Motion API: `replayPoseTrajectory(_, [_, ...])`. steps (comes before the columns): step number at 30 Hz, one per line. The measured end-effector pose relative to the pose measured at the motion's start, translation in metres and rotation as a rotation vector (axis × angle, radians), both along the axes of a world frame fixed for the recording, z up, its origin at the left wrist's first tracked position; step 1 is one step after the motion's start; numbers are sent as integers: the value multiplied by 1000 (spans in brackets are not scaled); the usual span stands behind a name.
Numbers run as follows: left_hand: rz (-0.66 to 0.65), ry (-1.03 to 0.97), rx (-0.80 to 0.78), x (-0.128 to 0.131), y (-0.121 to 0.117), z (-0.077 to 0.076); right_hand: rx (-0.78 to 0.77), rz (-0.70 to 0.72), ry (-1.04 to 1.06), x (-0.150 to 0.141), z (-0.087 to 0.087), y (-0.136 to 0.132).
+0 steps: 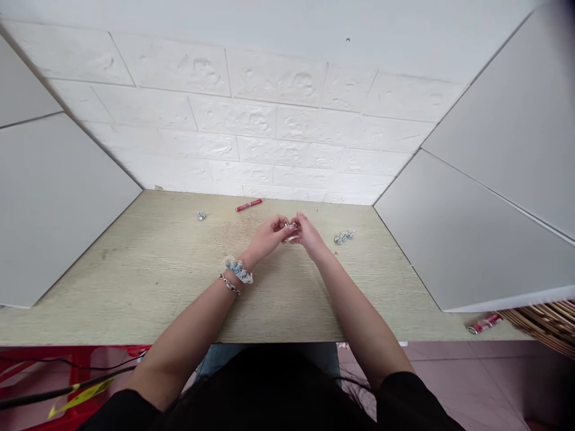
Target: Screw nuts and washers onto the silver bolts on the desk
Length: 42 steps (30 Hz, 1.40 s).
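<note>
Above the middle of the table, my left hand (271, 233) and my right hand (307, 233) meet, fingertips almost touching. Both are closed in a pinch around a small shiny metal piece (291, 225). Fingers cover most of it, so its exact kind does not show. To the right of my right hand lies a short row of small silvery metal parts (344, 237). Another small silvery metal part (201, 216) sits alone on the left side. My left wrist carries a blue-and-white scrunchie and a chain bracelet.
A red stick-like item (248, 205) lies near the white brick-patterned wall (256, 120). At the front right corner of the pale table (148, 287) are a red cylindrical item (485, 324) and a woven basket (545, 323). Grey-white panels (494, 233) flank both sides.
</note>
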State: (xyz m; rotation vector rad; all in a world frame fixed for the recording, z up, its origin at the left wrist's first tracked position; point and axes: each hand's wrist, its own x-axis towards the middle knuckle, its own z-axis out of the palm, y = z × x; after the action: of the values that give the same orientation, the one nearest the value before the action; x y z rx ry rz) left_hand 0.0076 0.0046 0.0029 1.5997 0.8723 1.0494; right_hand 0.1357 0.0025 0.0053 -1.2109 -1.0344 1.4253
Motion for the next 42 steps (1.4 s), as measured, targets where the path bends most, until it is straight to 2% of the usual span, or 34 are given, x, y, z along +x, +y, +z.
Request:
replayPoseTrajectory(4, [90, 203, 262, 3, -6, -3, -86, -8, -124, 2, -3, 2])
replayPoseTrajectory(8, [125, 325, 551, 2, -9, -2, -92, 43, -127, 3, -3, 1])
replayPoseTrajectory(11, [138, 350, 662, 1, -11, -1, -89, 74, -118, 4, 0, -2])
replayPoseTrajectory(14, [149, 367, 682, -1, -11, 0, -42, 127, -65, 6, 4, -5])
replayPoseTrajectory(18, [201, 351, 584, -2, -9, 1, 38, 166, -13, 7, 5, -6])
replayPoseTrajectory(21, [235, 287, 408, -2, -6, 2, 101, 147, -34, 6, 3, -5])
replayPoseTrajectory(25, [178, 81, 102, -1, -3, 5, 174, 126, -50, 3, 2, -3])
replayPoseTrajectory(29, [86, -117, -83, 0, -1, 6, 262, 85, -47, 3, 5, -5])
replayPoseTrajectory(33, [48, -185, -174, -1, 2, 3, 318, 69, -103, 4, 7, -6])
replayPoseTrajectory(37, [42, -214, -227, -2, 4, 0, 281, 59, -152, 4, 5, -5])
replayPoseTrajectory(39, [24, -240, -253, -3, 5, 0, 256, 52, -100, 3, 5, -6])
replayPoseTrajectory(42, [15, -256, -260, -3, 4, 1, 200, 21, 105, 1, 10, -8])
